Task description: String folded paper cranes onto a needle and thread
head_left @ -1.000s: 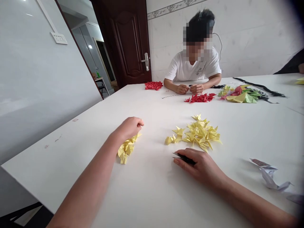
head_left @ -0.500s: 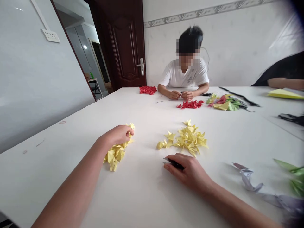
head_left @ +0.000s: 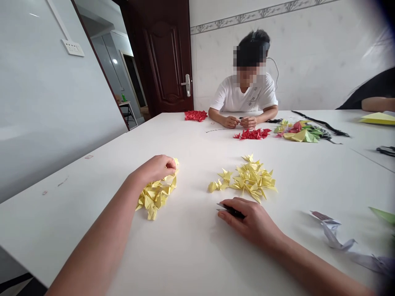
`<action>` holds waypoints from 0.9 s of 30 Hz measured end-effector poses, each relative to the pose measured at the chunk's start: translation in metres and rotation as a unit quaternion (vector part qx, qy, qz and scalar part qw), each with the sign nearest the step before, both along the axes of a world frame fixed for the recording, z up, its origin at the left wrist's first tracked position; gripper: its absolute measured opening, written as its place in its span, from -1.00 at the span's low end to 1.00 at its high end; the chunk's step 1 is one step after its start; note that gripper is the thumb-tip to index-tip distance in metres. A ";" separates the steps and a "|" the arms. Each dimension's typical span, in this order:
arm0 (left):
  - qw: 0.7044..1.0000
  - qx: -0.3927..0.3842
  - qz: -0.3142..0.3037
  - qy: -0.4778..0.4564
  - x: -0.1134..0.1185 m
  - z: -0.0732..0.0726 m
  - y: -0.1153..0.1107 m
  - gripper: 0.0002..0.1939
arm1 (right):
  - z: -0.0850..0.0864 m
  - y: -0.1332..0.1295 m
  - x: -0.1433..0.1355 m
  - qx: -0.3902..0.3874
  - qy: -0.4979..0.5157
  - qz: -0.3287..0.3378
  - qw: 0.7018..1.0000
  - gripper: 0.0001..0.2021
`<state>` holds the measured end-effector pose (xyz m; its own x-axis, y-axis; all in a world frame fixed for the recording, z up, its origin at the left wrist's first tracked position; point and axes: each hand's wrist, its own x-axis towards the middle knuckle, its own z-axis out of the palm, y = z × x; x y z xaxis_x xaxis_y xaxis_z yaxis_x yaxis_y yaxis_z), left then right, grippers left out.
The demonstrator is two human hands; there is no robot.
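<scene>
Left forearm swung outward since a second ago, uncovering more of the near-left yellow pile, where a bright fold now shows just beyond the fingers. From my distant post I see the left hand bent over that pile's far end, fingers curled; whether they pinch a piece, I cannot tell. The right hand, resting on the white surface, grips a black-handled pointed tool, its two tips slightly parted. I judge the work partway: one yellow group lies under the left hand, while the second yellow cluster, looser and ragged, sits beyond the right hand, touched by neither; which of them is finished I cannot say. The left pile's long axis runs on a slant, from its near-left end away toward the right; its sharp points face many ways. The tool's long axis lies nearly crosswise, tips aimed left, toward the gap between the groups. Farther off, pale purple folded paper lies to the right, and across the surface a co-worker in white sits behind red folded pieces.
</scene>
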<state>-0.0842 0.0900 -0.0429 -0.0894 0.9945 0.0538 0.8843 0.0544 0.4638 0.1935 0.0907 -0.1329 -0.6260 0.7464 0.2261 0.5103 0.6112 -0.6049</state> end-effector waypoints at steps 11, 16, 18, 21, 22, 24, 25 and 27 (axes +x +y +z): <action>0.978 0.049 -0.044 -0.197 0.030 -0.001 0.002 -0.75 | -0.001 0.000 0.000 -0.007 0.021 -0.006 1.000 -0.73; 0.949 0.008 -0.097 -0.299 0.076 -0.025 -0.002 -0.79 | -0.002 0.001 0.002 0.000 0.086 -0.047 0.995 -0.71; 0.958 0.002 -0.103 -0.269 0.090 -0.035 -0.006 -0.81 | -0.001 0.002 0.003 0.006 0.117 -0.063 0.991 -0.72; 0.967 0.005 -0.120 -0.226 0.102 -0.046 -0.012 -0.83 | -0.001 0.002 0.004 0.013 0.122 -0.061 0.990 -0.74; 0.968 0.013 -0.125 -0.218 0.103 -0.048 -0.013 -0.83 | -0.001 0.002 0.004 0.016 0.115 -0.054 0.992 -0.75; 0.968 0.031 -0.132 -0.211 0.105 -0.051 -0.014 -0.83 | -0.001 0.002 0.003 0.020 0.096 -0.040 0.994 -0.76; 0.968 0.037 -0.135 -0.210 0.104 -0.053 -0.013 -0.83 | -0.002 0.001 0.003 0.021 0.087 -0.034 0.995 -0.75; 0.966 0.049 -0.140 -0.213 0.103 -0.055 -0.011 -0.82 | -0.003 0.002 0.003 0.023 0.075 -0.031 0.996 -0.75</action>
